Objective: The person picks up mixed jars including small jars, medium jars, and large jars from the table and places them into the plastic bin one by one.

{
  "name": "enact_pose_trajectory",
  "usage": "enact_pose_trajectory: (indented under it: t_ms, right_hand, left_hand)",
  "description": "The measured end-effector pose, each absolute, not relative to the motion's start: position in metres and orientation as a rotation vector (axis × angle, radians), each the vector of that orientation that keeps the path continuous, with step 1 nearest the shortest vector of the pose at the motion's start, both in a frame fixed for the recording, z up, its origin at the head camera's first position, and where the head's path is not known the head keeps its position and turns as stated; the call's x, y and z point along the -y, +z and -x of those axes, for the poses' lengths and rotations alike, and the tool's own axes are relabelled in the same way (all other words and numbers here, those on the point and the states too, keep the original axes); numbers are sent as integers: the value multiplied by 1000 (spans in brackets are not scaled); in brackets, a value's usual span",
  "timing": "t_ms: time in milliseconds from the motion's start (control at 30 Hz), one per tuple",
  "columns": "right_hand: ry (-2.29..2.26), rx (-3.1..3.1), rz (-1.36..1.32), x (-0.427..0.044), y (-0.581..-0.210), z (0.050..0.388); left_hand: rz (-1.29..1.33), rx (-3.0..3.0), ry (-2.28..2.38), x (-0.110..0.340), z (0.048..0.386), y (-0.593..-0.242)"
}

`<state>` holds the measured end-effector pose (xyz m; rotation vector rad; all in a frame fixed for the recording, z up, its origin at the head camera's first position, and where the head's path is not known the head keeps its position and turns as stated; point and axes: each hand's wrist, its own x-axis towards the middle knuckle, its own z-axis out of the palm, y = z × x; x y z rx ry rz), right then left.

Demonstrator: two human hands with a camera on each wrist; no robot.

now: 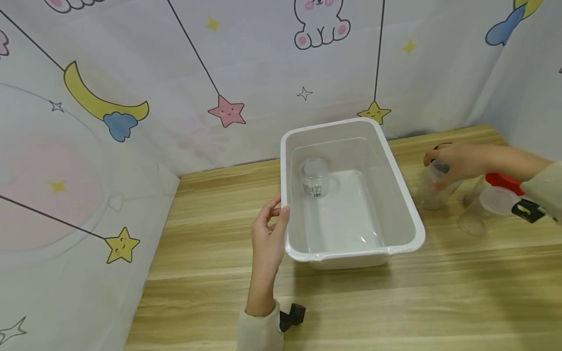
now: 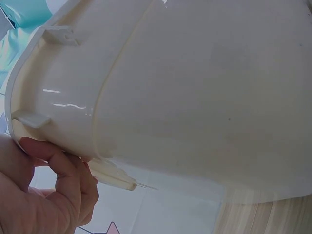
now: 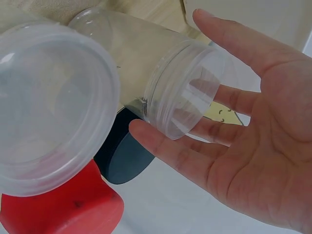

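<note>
My left hand (image 1: 268,236) grips the left rim of a white plastic tub (image 1: 344,261), also seen in the left wrist view with the thumb and fingers at its rim. Inside the tub, toward the back left, stands a clear plastic jar (image 1: 315,181) with a printed label. To the right of the tub, my right hand (image 1: 467,158) reaches over another clear jar (image 1: 431,192). In the right wrist view, the fingers spread around that jar's lidded end (image 3: 183,90), while the thumb stands apart from it.
Beside that jar stand a clear-lidded jar (image 1: 480,214) and one with a red lid (image 1: 505,183). A black-topped container (image 3: 124,151) lies behind them, mostly hidden. The wooden table (image 1: 219,234) meets a printed curtain (image 1: 254,58) at the back and left.
</note>
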<state>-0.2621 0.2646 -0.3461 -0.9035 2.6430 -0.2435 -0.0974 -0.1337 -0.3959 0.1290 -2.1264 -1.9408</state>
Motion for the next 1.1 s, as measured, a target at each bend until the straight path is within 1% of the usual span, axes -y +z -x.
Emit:
enact_pose_trajectory:
  t_ms: [1100]
  right_hand:
    - [-249,-2666,941,-268,-353,266]
  left_hand:
    - [-135,2142,-1915,134,97,-396]
